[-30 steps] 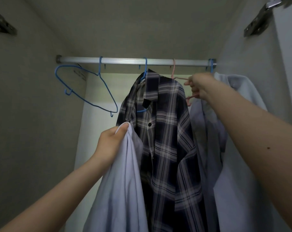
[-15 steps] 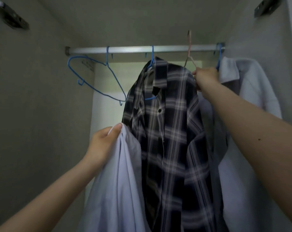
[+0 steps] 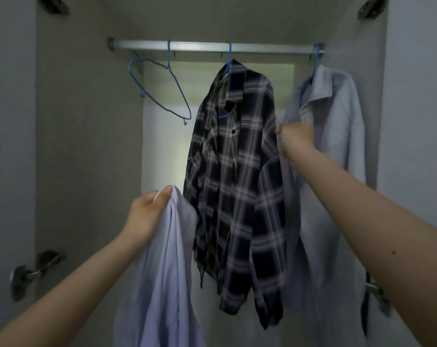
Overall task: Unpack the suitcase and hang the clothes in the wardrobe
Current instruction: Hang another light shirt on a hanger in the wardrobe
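The right hand (image 3: 296, 139) is curled between the plaid shirt (image 3: 237, 171) and the grey shirt (image 3: 337, 146); what it grips is hidden. The left hand (image 3: 147, 214) pinches the top of a lilac shirt (image 3: 167, 284), which hangs straight down below it, its hem cut off. An empty blue hanger (image 3: 160, 88) hangs tilted on the rail (image 3: 212, 46).

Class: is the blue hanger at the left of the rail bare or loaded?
Bare: the blue hanger hangs tilted on the rail, carrying nothing.
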### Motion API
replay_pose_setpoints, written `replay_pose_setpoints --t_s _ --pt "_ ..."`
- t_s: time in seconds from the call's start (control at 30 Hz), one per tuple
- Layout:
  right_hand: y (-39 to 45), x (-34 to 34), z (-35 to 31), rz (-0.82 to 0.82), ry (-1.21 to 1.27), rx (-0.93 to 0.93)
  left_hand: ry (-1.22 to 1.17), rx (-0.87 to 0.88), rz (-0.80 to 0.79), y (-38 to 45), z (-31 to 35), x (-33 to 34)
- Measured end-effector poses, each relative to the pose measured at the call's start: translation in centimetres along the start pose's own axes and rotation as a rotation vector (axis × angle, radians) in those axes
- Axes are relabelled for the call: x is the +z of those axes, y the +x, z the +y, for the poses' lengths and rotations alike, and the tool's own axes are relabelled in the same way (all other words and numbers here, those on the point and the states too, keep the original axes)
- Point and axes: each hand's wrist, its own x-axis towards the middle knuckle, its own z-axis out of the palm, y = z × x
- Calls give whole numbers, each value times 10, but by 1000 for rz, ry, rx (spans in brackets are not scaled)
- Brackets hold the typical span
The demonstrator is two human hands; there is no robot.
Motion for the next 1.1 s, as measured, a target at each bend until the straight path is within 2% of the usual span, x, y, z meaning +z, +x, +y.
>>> replay_pose_setpoints --t_s 0.13,0.3,0.5,0.53,0.63,0.7,0.77,0.9,1.03,1.1 --pt "-60 -21 7 31 51 111 71 2 5 -50 4 -33" --pt "-147 -53 -3 -28 67 206 69 -53 13 -124 2 -75" --pt "-247 -68 -13 -30 122 357 100 -150 -75 -179 9 -99" --pt "-266 -68 -8 -20 166 392 57 -225 -85 -190 13 -102" --pt "-324 -55 14 1 309 446 -281 -675 -141 -214 20 -103" --pt "-365 -51 24 -10 461 442 -443 -821 -204 -225 21 -102" --pt "-400 -53 28 -48 601 420 -471 -833 -198 -231 18 -102" --pt "-448 -66 38 -136 774 363 -493 -741 -221 -239 22 -98" --pt "-484 -78 57 -260 958 409 -399 -692 -251 -245 13 -84" --pt "-494 -82 71 -339 988 420 -348 -680 -250 -258 29 -79"
